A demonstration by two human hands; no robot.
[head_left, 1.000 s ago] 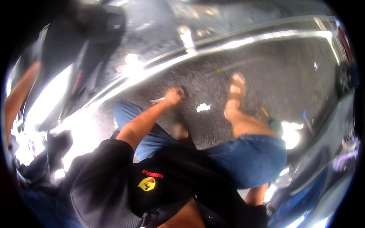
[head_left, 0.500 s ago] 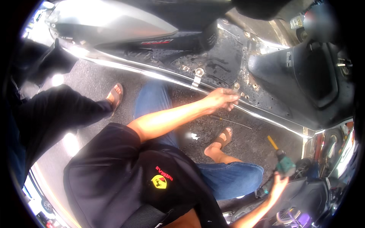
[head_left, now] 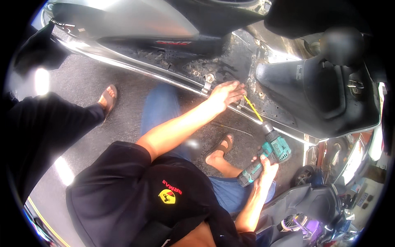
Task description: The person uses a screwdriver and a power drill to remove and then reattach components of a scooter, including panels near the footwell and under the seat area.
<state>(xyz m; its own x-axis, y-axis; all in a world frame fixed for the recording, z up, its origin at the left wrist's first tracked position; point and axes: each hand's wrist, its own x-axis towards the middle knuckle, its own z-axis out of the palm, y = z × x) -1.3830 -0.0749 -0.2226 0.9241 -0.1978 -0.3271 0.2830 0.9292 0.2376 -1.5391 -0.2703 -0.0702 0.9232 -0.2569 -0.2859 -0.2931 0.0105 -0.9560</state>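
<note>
In the head view, I saw the left arm stretched forward, its hand over the silver rail, fingers beside the yellow bit's tip; whether they pinched something, I could not tell. The right hand, nearer than the rail, was grasping the teal drill.
</note>
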